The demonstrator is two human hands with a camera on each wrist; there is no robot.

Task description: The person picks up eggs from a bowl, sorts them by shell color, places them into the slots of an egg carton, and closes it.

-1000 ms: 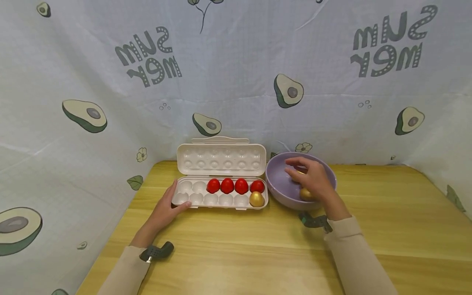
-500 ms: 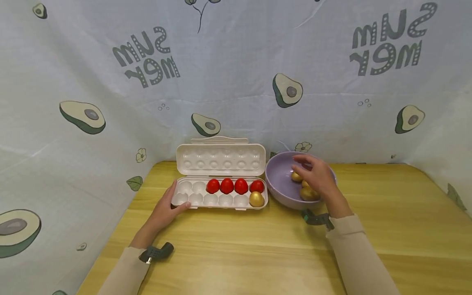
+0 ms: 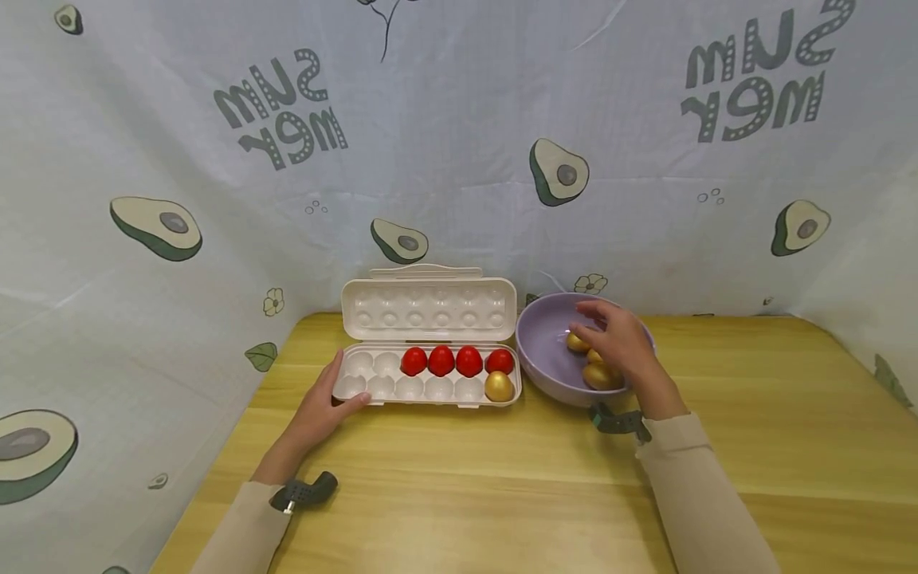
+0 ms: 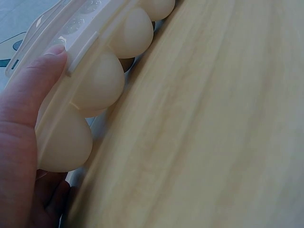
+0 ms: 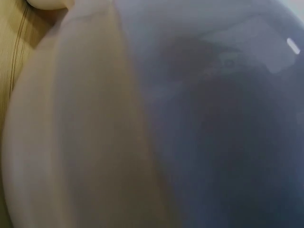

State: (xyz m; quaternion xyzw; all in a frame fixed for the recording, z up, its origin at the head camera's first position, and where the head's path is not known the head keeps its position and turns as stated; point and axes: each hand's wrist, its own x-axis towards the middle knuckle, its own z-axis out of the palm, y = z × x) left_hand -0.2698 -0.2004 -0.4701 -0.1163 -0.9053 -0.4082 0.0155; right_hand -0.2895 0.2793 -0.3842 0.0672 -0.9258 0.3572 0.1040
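Note:
My left hand grips the left end of a white egg carton, its thumb on the front rim. In the left wrist view the thumb lies over the rim, and fingers show beneath the end cup. Several red eggs fill the right part of the carton's back row; a gold egg sits at the right end of the front row. My right hand hovers inside a purple bowl, thumb and fingers apart above gold eggs. The bowl's wall fills the right wrist view, blurred.
The carton's lid stands open behind it, against a hanging white cloth printed with avocados. Carton and bowl stand side by side near the back edge of the wooden table.
My right hand has shifted a little right and back within the bowl, so more gold eggs show below it. The left hand and the carton stay in place.

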